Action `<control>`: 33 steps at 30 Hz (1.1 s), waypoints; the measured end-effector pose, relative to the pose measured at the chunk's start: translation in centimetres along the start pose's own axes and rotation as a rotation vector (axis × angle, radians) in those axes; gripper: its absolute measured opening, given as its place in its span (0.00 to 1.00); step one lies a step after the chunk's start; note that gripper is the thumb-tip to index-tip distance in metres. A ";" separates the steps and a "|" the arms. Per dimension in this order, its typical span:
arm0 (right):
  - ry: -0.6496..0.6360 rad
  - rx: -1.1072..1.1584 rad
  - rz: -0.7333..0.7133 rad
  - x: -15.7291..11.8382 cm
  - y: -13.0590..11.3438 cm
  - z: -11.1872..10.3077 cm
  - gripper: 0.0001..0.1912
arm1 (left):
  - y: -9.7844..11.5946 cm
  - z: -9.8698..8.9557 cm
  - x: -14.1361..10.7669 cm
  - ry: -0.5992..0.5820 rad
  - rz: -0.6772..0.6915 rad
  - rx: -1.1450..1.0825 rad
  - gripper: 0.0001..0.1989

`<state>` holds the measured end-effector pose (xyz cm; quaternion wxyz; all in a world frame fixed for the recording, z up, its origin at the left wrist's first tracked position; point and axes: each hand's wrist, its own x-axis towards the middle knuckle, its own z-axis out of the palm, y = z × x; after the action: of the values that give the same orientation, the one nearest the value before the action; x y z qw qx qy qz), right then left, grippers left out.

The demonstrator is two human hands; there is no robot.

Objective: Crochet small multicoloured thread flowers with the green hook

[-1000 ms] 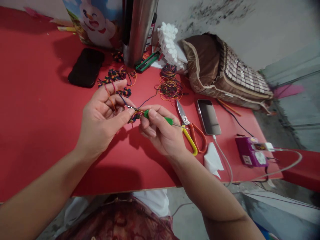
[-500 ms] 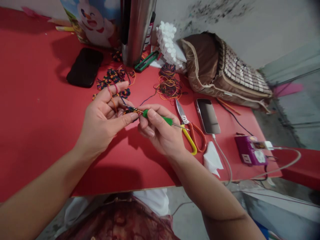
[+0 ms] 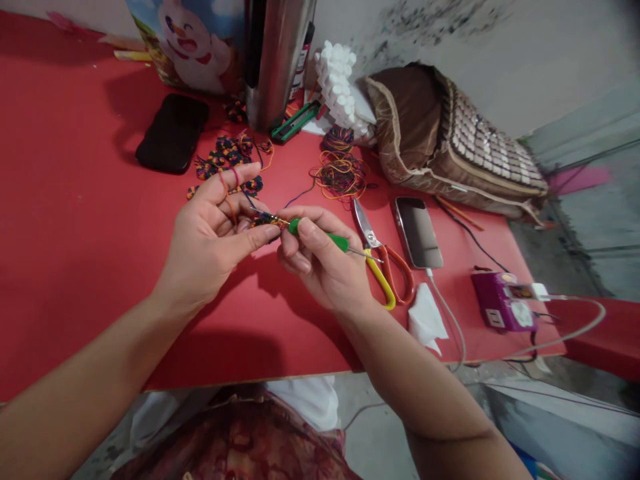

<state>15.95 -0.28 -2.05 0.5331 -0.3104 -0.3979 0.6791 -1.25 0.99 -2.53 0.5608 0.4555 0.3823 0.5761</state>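
Note:
My left hand (image 3: 207, 243) pinches a small multicoloured crochet piece (image 3: 267, 221) between thumb and fingers, with yarn looped round its raised index finger. My right hand (image 3: 327, 257) is closed on a green-handled crochet hook (image 3: 336, 241), whose thin tip meets the piece. The two hands nearly touch at the fingertips. A strand runs from behind the fingers to a tangled yarn pile (image 3: 340, 173). Beyond my left hand lie several finished-looking multicoloured crochet pieces (image 3: 225, 157). The stitches are too small to tell apart.
On the red table (image 3: 65, 267) are scissors (image 3: 371, 239), a phone (image 3: 417, 230) on a cable, white tissue (image 3: 427, 317), a purple box (image 3: 495, 300) and a black case (image 3: 173, 133). Behind stand a metal cylinder (image 3: 280, 67), a green cutter (image 3: 295, 123) and a brown cushion (image 3: 460, 133).
The whole view has shifted slightly, moving things a little to the right in the picture. Both hands keep nearly the same grip and pose.

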 end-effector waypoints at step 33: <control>-0.012 0.030 0.022 0.1 -0.2 0.1 0.11 | -0.6 -0.2 0.0 0.058 0.151 0.033 0.20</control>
<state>15.99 -0.21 -1.83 0.5279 -0.3024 -0.3874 0.6927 -1.25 1.04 -3.16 0.4967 0.4754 0.3725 0.6233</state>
